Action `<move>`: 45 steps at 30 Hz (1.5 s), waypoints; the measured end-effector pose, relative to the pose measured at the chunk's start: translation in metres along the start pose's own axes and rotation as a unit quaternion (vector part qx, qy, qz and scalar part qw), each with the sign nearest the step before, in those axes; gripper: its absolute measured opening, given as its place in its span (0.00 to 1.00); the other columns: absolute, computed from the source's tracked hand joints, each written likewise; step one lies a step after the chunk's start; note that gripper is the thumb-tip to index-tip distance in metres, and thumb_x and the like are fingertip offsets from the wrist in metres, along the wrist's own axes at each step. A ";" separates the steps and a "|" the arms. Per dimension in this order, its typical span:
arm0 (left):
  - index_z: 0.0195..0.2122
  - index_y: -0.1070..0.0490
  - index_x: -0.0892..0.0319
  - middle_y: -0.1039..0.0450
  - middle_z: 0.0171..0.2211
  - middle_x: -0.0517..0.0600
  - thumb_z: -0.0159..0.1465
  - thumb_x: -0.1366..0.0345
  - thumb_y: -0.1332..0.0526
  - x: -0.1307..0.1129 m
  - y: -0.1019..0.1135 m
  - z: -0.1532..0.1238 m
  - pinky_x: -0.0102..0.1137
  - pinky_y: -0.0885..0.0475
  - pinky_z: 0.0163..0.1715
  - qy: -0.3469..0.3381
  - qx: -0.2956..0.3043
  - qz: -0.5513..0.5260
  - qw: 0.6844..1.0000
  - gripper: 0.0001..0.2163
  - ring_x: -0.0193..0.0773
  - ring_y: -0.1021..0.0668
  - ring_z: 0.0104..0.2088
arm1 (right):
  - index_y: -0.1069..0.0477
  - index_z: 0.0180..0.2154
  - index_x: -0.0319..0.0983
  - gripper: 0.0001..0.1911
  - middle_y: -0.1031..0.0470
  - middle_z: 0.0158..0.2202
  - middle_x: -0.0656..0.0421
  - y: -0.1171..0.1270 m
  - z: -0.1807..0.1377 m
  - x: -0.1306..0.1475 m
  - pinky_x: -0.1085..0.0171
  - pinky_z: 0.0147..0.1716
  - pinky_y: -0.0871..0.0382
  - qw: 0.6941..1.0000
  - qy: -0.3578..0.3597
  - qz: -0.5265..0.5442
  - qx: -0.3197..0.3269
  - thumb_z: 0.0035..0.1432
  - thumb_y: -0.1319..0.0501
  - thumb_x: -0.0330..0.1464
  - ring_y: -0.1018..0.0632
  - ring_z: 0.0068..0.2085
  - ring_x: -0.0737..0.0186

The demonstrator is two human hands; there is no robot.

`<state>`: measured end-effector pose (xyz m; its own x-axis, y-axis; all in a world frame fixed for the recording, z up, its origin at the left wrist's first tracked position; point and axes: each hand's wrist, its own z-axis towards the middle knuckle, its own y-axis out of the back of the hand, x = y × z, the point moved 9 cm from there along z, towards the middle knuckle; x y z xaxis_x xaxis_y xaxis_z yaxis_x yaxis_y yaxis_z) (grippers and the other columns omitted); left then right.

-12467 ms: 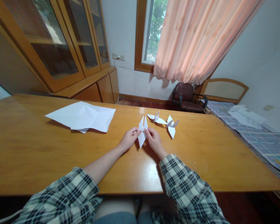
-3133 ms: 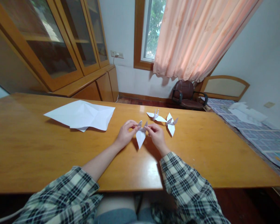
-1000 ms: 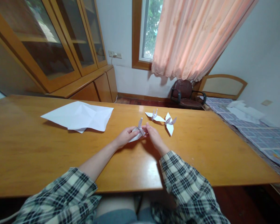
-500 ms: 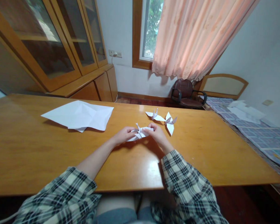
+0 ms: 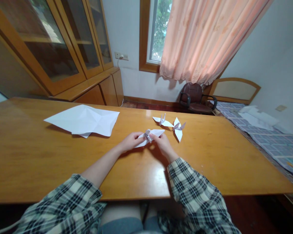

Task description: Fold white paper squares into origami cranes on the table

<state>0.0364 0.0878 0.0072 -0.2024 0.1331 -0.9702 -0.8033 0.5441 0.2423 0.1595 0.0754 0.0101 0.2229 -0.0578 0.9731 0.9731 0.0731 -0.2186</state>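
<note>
Between my two hands is a white paper crane (image 5: 156, 132), its wings spread out to either side and its folded body in the middle. My left hand (image 5: 132, 141) pinches the crane's left wing near the body. With thumb and fingers, my right hand (image 5: 162, 142) grips it close to the body on the right; some fingertips are hidden behind the paper. Just beyond my right hand, two finished paper cranes lie on the table: one crane (image 5: 162, 121) farther back and another crane (image 5: 178, 128) to its right, their wing tips nearly touching.
Creased white paper sheets (image 5: 92, 122) lie at the left on the wooden table (image 5: 51, 162). Past the table's far edge stand a glass-doored cabinet (image 5: 85, 76), a brown armchair (image 5: 195, 97) and a bed (image 5: 261, 126) at the right.
The crane in my hands has turned and tilted, its right wing now showing more above my right hand. My right fingers have shifted down from that wing's tip toward the body.
</note>
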 end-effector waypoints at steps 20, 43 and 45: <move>0.35 0.30 0.64 0.35 0.25 0.45 0.53 0.44 0.35 0.005 -0.008 -0.004 0.24 0.43 0.23 0.036 0.052 -0.108 0.992 0.24 0.30 0.36 0.24 | 0.34 0.25 0.39 0.17 0.33 0.23 0.62 -0.003 -0.001 -0.008 0.66 0.28 0.40 0.992 -0.078 0.102 -0.015 0.43 0.32 0.44 0.35 0.26 0.67; 0.41 0.27 0.64 0.27 0.33 0.51 0.53 0.44 0.35 0.001 -0.010 -0.001 0.26 0.36 0.32 0.007 0.034 -0.147 0.988 0.27 0.35 0.29 0.31 | 0.32 0.27 0.39 0.11 0.32 0.24 0.62 -0.007 -0.003 -0.018 0.66 0.28 0.35 0.967 -0.124 0.219 -0.026 0.43 0.32 0.34 0.33 0.27 0.66; 0.41 0.27 0.64 0.26 0.33 0.51 0.52 0.44 0.35 0.001 -0.010 -0.002 0.26 0.36 0.31 0.006 0.039 -0.153 0.987 0.27 0.35 0.29 0.30 | 0.32 0.26 0.39 0.11 0.32 0.24 0.62 -0.009 -0.003 -0.019 0.66 0.28 0.34 0.965 -0.132 0.226 -0.022 0.43 0.31 0.35 0.33 0.26 0.66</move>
<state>0.0432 0.0812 0.0034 0.0350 -0.0569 -0.9978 -0.7819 0.6202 -0.0628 0.1470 0.0724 -0.0070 0.6077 0.2258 0.7614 0.7832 -0.0117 -0.6216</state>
